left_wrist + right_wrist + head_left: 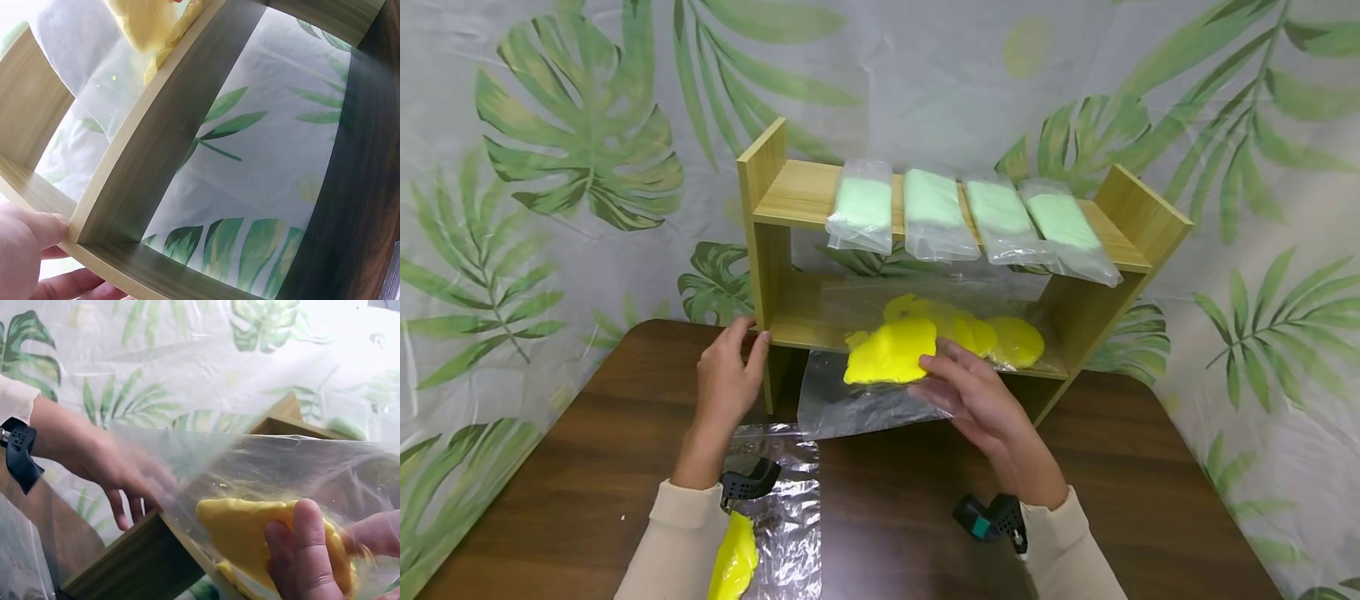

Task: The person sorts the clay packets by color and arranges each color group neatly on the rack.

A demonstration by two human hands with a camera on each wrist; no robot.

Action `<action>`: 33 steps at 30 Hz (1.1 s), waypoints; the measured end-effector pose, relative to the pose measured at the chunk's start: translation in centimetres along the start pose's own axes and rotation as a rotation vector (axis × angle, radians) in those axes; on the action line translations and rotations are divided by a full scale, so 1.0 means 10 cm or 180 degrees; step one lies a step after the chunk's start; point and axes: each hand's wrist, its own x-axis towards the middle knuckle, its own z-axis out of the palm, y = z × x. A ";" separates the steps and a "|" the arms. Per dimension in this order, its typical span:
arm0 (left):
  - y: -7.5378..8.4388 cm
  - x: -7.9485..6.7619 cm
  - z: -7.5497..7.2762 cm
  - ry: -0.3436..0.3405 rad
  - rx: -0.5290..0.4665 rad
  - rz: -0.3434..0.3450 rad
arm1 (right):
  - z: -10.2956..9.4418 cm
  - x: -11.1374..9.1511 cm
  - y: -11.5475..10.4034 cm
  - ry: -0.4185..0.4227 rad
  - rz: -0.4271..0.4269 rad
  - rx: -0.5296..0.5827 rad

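My right hand (981, 400) pinches a clear plastic bag holding a flat, bright yellow clay-like slab (891, 352), in front of the middle board of a small wooden shelf (765, 283). In the right wrist view, fingers press against the yellow slab (244, 534) through the clear film. My left hand (730, 371) grips the front edge of the shelf's left side panel, where the middle board meets it. Its thumb (47, 228) lies on that edge in the left wrist view, with the other fingers round the outer side.
More bagged yellow slabs (1017, 342) lie on the middle board. Several clear bags with pale green slabs (932, 200) rest across the top board, their ends hanging over the front. Another clear bag (790, 517) with yellow content lies on the dark wooden table (895, 517) at front left.
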 end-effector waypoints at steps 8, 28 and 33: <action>-0.02 0.01 0.01 -0.0004 -0.0007 -0.0002 | 0.07 0.08 -0.09 0.0007 -0.0040 -0.0166; 0.00 -0.01 0.00 -0.0004 -0.0006 -0.0005 | 0.13 0.13 -0.13 0.0022 -0.0290 0.0281; 0.00 0.00 0.00 0.0000 -0.0007 0.0012 | 0.14 0.10 -0.13 0.0061 -0.0358 0.0331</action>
